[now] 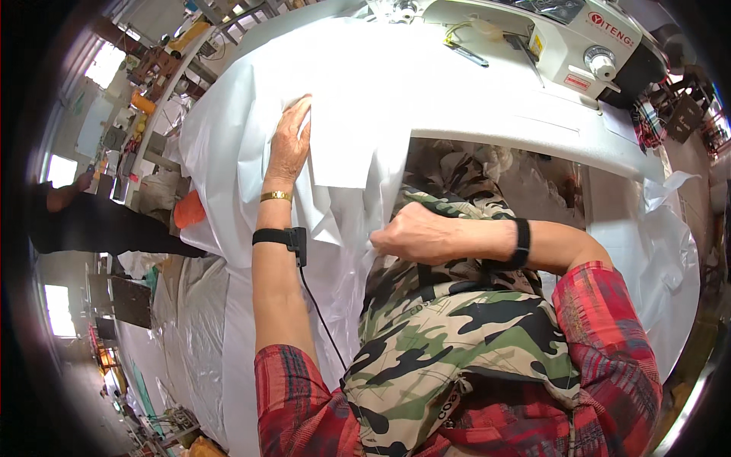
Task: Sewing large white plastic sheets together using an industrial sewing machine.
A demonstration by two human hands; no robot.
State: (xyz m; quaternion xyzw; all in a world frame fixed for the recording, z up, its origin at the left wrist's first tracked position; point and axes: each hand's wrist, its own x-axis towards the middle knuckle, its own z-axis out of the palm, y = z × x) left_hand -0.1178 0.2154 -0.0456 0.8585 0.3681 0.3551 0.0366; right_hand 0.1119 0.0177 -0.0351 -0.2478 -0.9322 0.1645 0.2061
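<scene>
A large, shiny white sheet [228, 145], cloth or plastic, spreads over the sewing table and hangs in folds toward my lap. My left hand [289, 145] lies on it with fingers stretched out and pointing away from me, beside a raised fold. Strong glare washes out the sheet just right of those fingers. Closer to me, my right hand [417, 232] is closed at the sheet's hanging edge, above my camouflage apron [457, 320]. Its fingertips pinch the sheet's edge, partly hidden by the hand.
A white sewing machine [563, 53] stands at the far right of the table. Small snips [466, 53] lie near its head. Off to the left are another person's dark-clothed leg [114, 221], an orange thread cone [189, 209] and cluttered shelving [164, 91]. A black cable [320, 320] runs from my left wrist strap.
</scene>
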